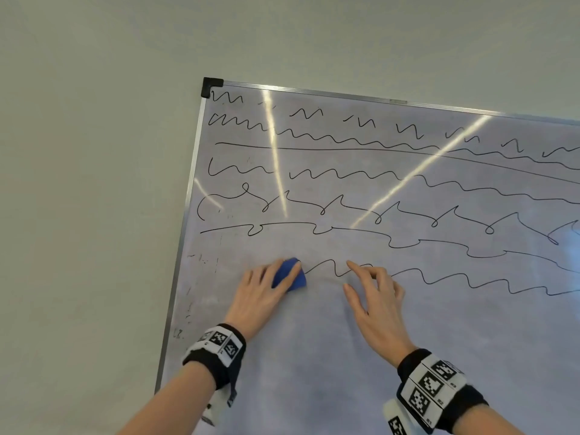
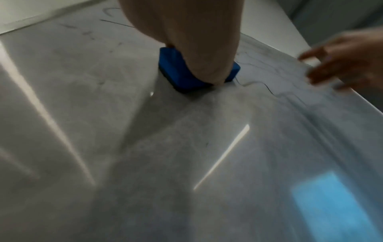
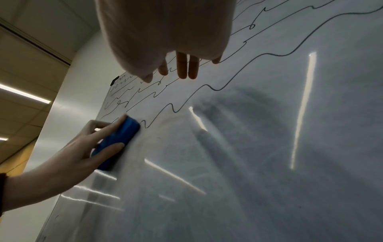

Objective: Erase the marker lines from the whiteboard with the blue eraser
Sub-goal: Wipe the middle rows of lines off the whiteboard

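A wall-mounted whiteboard carries several rows of black wavy marker lines across its upper part. My left hand grips the blue eraser and holds it flat against the board at the left end of the lowest wavy line. The blue eraser shows under my thumb in the left wrist view, and in the right wrist view the blue eraser sits between thumb and fingers. My right hand rests open on the board just right of the eraser, fingers spread over that line.
The board's metal frame with a black corner cap runs down the left side. Bare pale wall lies left of and above it. Below the lowest line the board shows only grey smudges and light reflections.
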The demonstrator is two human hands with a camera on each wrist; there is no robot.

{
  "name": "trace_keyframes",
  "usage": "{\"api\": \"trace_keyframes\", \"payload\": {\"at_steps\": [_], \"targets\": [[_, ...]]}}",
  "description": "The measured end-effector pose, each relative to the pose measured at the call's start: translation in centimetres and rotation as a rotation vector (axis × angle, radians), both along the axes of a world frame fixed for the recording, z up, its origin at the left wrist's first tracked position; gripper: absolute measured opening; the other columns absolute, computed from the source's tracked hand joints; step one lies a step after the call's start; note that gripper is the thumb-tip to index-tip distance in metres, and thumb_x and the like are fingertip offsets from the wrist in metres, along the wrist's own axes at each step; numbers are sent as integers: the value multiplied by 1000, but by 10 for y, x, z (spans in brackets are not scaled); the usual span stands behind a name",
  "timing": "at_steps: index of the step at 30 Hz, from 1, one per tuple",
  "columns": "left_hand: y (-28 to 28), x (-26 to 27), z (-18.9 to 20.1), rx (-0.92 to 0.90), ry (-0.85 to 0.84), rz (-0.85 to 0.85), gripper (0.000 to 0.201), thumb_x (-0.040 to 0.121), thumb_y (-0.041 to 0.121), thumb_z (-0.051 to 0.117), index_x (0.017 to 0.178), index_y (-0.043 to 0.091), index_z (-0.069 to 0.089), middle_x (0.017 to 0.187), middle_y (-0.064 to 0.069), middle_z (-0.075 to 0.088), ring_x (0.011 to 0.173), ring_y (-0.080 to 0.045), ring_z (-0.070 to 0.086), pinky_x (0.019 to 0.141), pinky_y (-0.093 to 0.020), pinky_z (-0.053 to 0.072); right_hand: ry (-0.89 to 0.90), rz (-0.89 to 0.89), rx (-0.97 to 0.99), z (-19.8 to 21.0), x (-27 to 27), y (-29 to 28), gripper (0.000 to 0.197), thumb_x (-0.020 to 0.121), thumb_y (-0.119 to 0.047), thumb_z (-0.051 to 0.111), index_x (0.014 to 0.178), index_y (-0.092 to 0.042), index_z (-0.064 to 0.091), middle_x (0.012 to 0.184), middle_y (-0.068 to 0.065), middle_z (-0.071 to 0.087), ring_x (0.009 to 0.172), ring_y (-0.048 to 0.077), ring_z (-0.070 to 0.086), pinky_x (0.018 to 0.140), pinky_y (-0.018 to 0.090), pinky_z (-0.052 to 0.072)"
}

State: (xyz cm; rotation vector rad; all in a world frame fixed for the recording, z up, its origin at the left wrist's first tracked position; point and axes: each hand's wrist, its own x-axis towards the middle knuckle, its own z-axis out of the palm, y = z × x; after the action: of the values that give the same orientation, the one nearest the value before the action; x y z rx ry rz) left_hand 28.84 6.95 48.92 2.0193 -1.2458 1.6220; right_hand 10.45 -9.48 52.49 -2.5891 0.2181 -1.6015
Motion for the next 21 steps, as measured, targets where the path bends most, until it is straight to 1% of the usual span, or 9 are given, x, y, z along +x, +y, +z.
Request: {"api": "trace_keyframes", "payload": {"at_steps": [3,5,6,8,11,14,16,18,21], "targets": [[2,4,5,-223,174,67,84,68,8,77,142,14,38,122,-19,46,88,-33,45,75,-44,46,18,-6,14,-2,-10,-14,39,95,-39,43,134,-34,43,110,-9,41,105,6,35,100,25,12],[-11,-8,6,-322,264,87,79,69,8,74,141,11,42,120,-22,47,88,-35,44,75,-46,44,25,-8,30,-3,-17,-23,40,95,-42,40,135,-36,42,110,-9,40,105,8,35,101,25,11],[-21,-17,5,-328,277,73,73,72,9,69,141,10,42,120,-23,48,87,-35,45,73,-45,44,26,-9,36,-4,-19,-27,42,94,-44,38,134,-36,43,110,-9,40,104,8,35,100,25,11],[-41,-36,3,-242,223,24,69,77,12,64,142,15,40,121,-20,48,84,-33,48,71,-42,44,27,-12,31,-4,-22,-33,44,92,-48,34,133,-35,44,110,-9,40,104,10,38,101,26,12],[-58,-51,-6,-69,139,-26,83,72,10,75,143,20,34,128,-15,44,85,-31,47,72,-39,45,25,-6,21,-2,-21,-37,47,91,-52,29,133,-36,43,110,-10,41,102,10,41,101,27,14],[-46,-42,-2,-18,90,9,89,68,5,74,145,21,32,130,-15,44,87,-31,48,72,-39,44,33,0,4,3,-23,-43,47,91,-51,30,134,-36,42,109,-10,40,104,9,39,100,26,15],[-32,-30,3,-114,142,63,94,63,2,76,145,20,33,125,-16,46,85,-33,49,72,-40,45,25,9,10,4,-27,-46,45,92,-48,34,134,-35,43,108,-10,40,103,8,37,97,23,13],[-27,-22,9,-253,239,127,95,60,0,79,143,15,35,118,-22,48,82,-35,50,70,-44,46,9,26,23,5,-34,-51,43,92,-45,36,134,-34,44,107,-10,39,102,4,33,98,22,10],[-47,-34,12,-371,363,149,89,65,7,79,142,11,34,121,-27,50,83,-37,49,70,-45,44,0,38,17,4,-46,-62,47,92,-49,31,134,-33,44,107,-9,39,102,0,30,101,25,12]]}}
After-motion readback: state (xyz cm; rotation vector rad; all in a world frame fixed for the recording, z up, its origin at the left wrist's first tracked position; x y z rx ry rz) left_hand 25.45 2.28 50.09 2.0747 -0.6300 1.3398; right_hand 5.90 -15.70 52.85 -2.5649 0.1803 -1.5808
